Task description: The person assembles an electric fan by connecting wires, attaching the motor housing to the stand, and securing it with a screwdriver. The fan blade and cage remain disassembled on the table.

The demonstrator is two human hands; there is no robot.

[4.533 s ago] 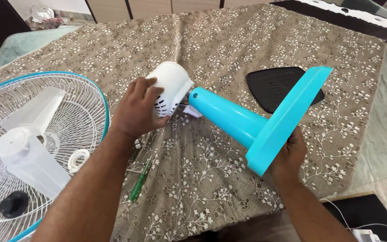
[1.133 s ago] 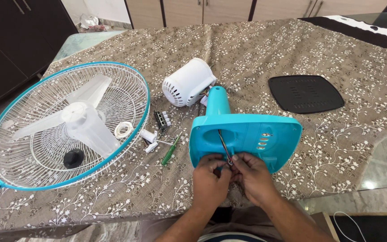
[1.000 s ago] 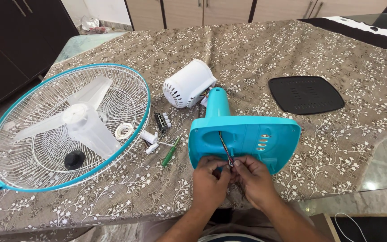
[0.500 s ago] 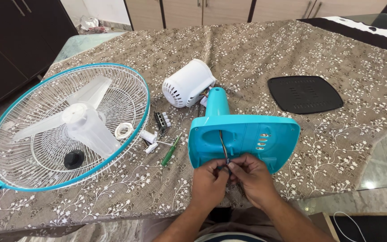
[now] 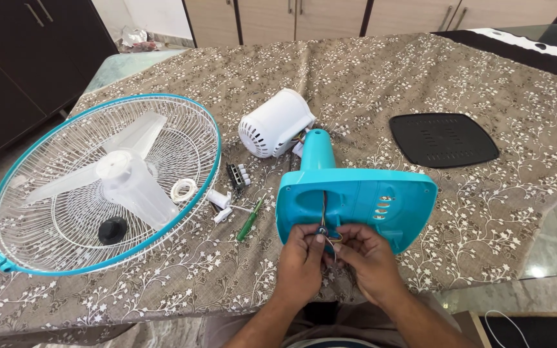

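Note:
A turquoise fan base (image 5: 381,200) stands on its edge near the table's front, underside toward me, its neck (image 5: 317,149) pointing away to a white motor housing (image 5: 272,122). A bundle of coloured wires (image 5: 323,209) runs down out of a hole in the underside. My left hand (image 5: 301,254) and my right hand (image 5: 365,254) meet at the base's lower rim, and the fingertips of both pinch the wire ends.
A white wire fan guard with a turquoise rim (image 5: 8,193) lies at the left, holding a translucent blade (image 5: 124,177) and a black knob (image 5: 112,230). A green screwdriver (image 5: 250,219), a switch block (image 5: 236,174) and small white parts lie between. A black base plate (image 5: 443,138) lies at the right.
4.5 s ago my hands held the motor housing and the base's rim. Now the base stands on edge. Over the last second both hands stay at the wire ends with small finger movements.

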